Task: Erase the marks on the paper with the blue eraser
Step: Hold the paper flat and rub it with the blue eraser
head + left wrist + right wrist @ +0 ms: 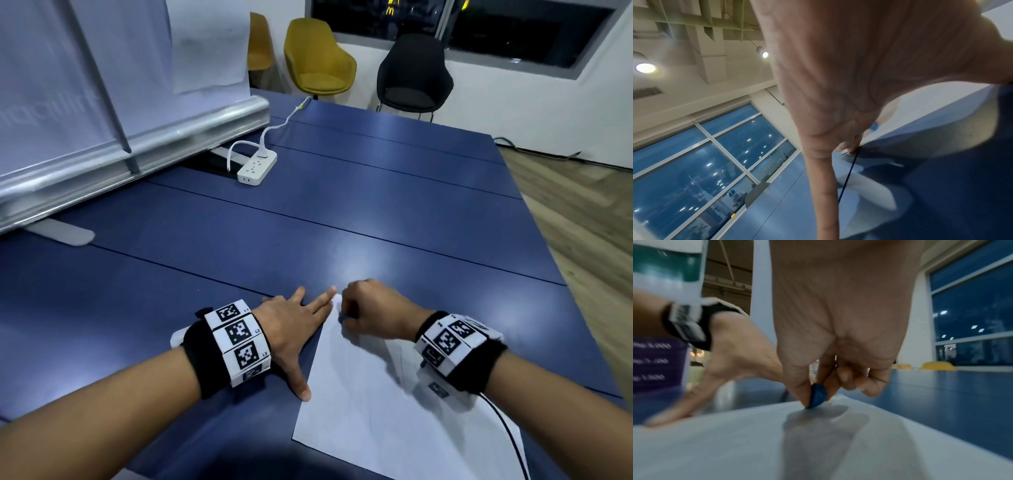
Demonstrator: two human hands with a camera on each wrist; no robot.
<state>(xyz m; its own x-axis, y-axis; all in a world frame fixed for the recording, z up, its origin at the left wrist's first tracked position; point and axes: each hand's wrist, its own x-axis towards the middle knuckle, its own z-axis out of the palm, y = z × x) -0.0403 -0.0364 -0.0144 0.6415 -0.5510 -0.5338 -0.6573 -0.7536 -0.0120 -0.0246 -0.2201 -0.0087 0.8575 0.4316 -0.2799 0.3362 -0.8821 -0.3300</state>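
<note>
Erasing looks underway: the right hand [838,337] pinches the small rounded blue eraser [818,395] down onto the white paper sheet [394,404] near its far corner. Any marks are too faint to judge. The left hand [291,329], fingers flat and spread, pins the sheet's left edge against the dark blue counter [342,212], which lies bare beyond the sheet.

A: Quick count pls?
B: 1 sheet of paper [394,404], 1 blue eraser [818,395] pinched in the right hand's [373,313] fingertips. 2 hands total, incl. left hand [291,325].
A: Beyond the fingers?
B: 1 power strip [257,167], 3 chairs: 2 yellow chairs [318,58], 1 black chair [412,73]. 2 wristbands w/ markers [236,342].
</note>
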